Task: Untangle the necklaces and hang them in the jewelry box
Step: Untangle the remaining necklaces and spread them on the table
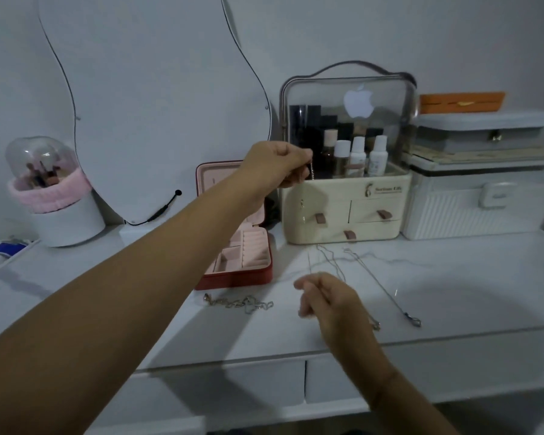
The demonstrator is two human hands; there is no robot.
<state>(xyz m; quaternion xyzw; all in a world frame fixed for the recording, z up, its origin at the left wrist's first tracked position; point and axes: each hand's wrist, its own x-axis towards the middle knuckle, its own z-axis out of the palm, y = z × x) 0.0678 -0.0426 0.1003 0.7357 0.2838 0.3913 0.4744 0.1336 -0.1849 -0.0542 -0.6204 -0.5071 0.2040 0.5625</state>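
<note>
My left hand [277,166] is raised above the table and pinches the end of a thin silver necklace [312,171] that hangs down from its fingers. Lower down, my right hand [327,301] has curled fingers that hold the same fine chain near the table top. More silver chain [380,285] lies spread on the table to the right, ending in a clasp. A thicker gold-toned chain [239,304] lies in front of the open pink jewelry box [233,277], whose lid stands upright behind my left forearm.
A cream cosmetic organiser [346,211] with bottles and small drawers stands behind the chains. White storage cases [484,202] sit at the right. A brush holder with a clear dome [60,196] stands at the left, with a curved mirror [154,105] on the wall.
</note>
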